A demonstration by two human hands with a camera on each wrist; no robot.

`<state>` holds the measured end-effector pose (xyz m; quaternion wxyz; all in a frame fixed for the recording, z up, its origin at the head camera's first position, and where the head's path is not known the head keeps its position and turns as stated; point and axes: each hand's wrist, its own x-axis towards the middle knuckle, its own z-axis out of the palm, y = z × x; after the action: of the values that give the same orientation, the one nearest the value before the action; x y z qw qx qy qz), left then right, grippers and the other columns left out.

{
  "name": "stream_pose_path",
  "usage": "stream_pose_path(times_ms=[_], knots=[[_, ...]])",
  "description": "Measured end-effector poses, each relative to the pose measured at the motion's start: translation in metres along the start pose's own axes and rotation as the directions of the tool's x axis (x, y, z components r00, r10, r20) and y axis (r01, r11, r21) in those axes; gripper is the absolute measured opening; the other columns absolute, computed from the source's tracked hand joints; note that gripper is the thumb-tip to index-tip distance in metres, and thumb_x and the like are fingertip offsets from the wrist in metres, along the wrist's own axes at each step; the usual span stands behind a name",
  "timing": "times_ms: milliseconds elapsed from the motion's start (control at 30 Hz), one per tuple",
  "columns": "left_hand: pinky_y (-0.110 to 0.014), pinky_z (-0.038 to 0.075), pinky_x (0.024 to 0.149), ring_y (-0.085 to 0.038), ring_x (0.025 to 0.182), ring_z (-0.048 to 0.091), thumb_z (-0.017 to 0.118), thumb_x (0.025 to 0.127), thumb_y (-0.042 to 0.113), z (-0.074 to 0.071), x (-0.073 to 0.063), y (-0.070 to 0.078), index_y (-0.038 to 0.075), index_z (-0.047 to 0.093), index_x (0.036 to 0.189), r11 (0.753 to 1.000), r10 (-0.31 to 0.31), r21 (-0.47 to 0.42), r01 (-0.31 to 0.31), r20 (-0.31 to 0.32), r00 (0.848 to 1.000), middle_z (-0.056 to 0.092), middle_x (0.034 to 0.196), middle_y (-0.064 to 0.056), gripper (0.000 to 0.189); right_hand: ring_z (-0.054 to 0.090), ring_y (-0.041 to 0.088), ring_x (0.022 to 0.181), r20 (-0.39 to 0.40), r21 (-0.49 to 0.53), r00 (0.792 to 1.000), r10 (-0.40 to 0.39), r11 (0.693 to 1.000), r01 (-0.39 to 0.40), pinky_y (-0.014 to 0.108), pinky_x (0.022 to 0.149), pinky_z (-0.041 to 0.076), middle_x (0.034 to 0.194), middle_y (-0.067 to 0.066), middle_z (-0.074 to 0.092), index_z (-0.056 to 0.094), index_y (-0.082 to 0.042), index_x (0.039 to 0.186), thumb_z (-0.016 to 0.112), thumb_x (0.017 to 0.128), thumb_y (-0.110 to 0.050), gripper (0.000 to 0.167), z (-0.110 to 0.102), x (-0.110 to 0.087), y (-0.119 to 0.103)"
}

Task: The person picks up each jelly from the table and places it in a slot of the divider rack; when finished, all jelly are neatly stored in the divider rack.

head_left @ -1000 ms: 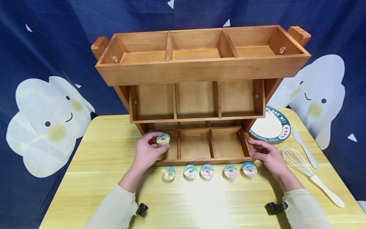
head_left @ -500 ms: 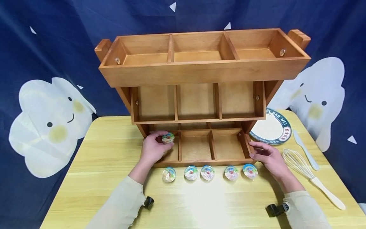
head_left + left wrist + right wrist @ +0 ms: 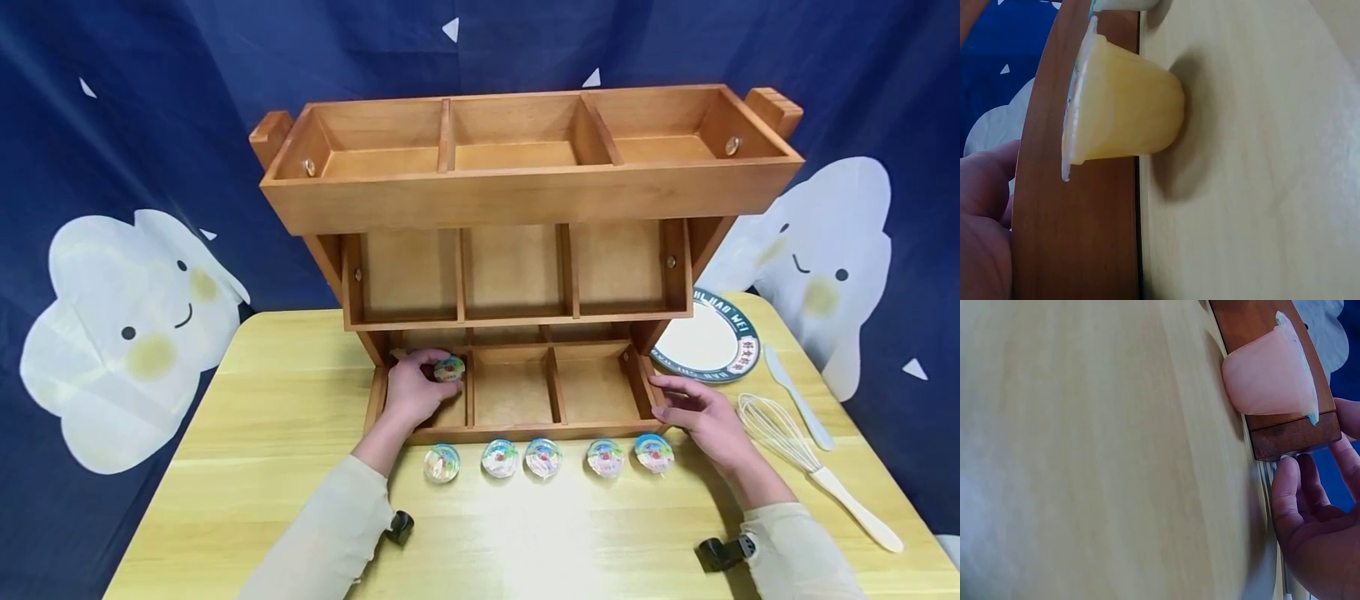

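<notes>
My left hand (image 3: 412, 390) pinches a small jelly cup (image 3: 450, 368) with a colourful printed lid, inside the bottom left compartment of a three-tier wooden rack (image 3: 525, 198). In the left wrist view that cup is hidden; a yellow jelly cup (image 3: 1125, 103) stands on the table by the rack's front board. My right hand (image 3: 701, 415) holds the right end of the bottom tier, fingers bent against the end panel. Close to it, in the right wrist view, stands a pink jelly cup (image 3: 1269, 378). Several lidded cups form a row before the rack, including a middle one (image 3: 543, 459).
Right of the rack lie a plate (image 3: 738, 321) with a dark patterned rim, a pale plastic knife (image 3: 798, 398) and a whisk (image 3: 825, 475). The rack's upper tier (image 3: 517, 187) overhangs the lower ones. Wooden table (image 3: 300, 400) extends around it.
My left hand has carried the jelly cup a little to the right and lower, further into the bottom left compartment. The right hand stays at the rack's end.
</notes>
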<state>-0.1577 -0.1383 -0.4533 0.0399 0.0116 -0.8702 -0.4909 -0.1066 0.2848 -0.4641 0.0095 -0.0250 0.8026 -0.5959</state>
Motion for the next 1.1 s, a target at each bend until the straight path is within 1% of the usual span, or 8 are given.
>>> stream_pose_path(times_ms=[167,333,500,667,867,1000,1100], knots=[[-0.041,0.055,0.081,-0.028,0.093,0.064,0.090,0.068,0.008,0.002,0.002,-0.002,0.006,0.072,0.106,1.000,-0.014,0.016,0.014,0.004,1.000,0.069,0.100,-0.009,0.042,0.055,0.010,0.104,-0.003,0.008,1.000,0.003,1.000,-0.003,0.015,0.085,0.048,0.118,-0.008,0.063,0.060,0.007,0.130,0.076,0.086,-0.002,0.047,0.001,-0.001,0.000],[-0.042,0.054,0.082,-0.028,0.095,0.063,0.090,0.069,0.008,0.004,0.003,-0.003,0.007,0.072,0.108,0.999,-0.040,0.023,0.039,0.024,0.999,0.069,0.102,-0.008,0.043,0.055,0.010,0.104,-0.007,-0.003,1.000,0.003,1.000,-0.003,0.015,0.085,0.047,0.118,-0.008,0.063,0.060,0.006,0.130,0.076,0.086,-0.003,0.047,0.001,-0.001,0.000],[-0.042,0.054,0.083,-0.028,0.096,0.063,0.091,0.069,0.008,0.005,0.003,-0.002,0.008,0.072,0.109,0.998,-0.058,0.013,0.057,0.037,0.998,0.069,0.105,-0.009,0.044,0.055,0.011,0.104,-0.004,-0.010,1.000,0.000,1.000,0.000,0.015,0.084,0.048,0.120,-0.006,0.062,0.060,0.006,0.131,0.076,0.087,-0.003,0.047,-0.001,-0.001,0.001],[-0.042,0.054,0.083,-0.027,0.096,0.063,0.091,0.070,0.008,0.005,0.002,-0.002,0.008,0.071,0.110,0.998,-0.063,0.000,0.063,0.045,0.997,0.068,0.106,-0.008,0.044,0.056,0.012,0.104,-0.001,-0.024,1.000,-0.009,1.000,0.009,0.015,0.084,0.048,0.120,-0.004,0.062,0.060,0.006,0.131,0.076,0.086,-0.002,0.048,-0.001,-0.001,0.001],[-0.041,0.055,0.081,-0.027,0.094,0.064,0.091,0.069,0.008,0.000,-0.001,0.000,0.007,0.071,0.111,0.999,-0.049,-0.011,0.050,0.046,0.998,0.067,0.104,-0.009,0.046,0.056,0.012,0.104,0.003,-0.025,1.000,-0.015,1.000,0.015,0.015,0.085,0.048,0.121,-0.003,0.062,0.060,0.006,0.130,0.076,0.087,-0.002,0.047,-0.001,0.000,0.001],[-0.041,0.056,0.081,-0.028,0.094,0.065,0.091,0.068,0.009,-0.003,-0.004,0.002,0.005,0.070,0.111,1.000,-0.021,-0.007,0.021,0.041,0.999,0.066,0.104,-0.011,0.048,0.056,0.011,0.103,-0.001,-0.015,1.000,-0.014,1.000,0.014,0.015,0.084,0.048,0.119,-0.006,0.063,0.060,0.007,0.130,0.076,0.086,-0.002,0.047,-0.001,-0.001,0.001],[-0.041,0.056,0.081,-0.027,0.094,0.065,0.092,0.068,0.010,-0.006,-0.006,0.005,0.005,0.070,0.114,1.000,-0.016,-0.010,0.017,0.045,0.999,0.067,0.106,-0.011,0.051,0.056,0.009,0.102,-0.004,-0.003,1.000,-0.015,1.000,0.015,0.015,0.084,0.048,0.117,-0.008,0.064,0.060,0.008,0.129,0.076,0.086,-0.001,0.047,0.000,-0.002,0.001]])
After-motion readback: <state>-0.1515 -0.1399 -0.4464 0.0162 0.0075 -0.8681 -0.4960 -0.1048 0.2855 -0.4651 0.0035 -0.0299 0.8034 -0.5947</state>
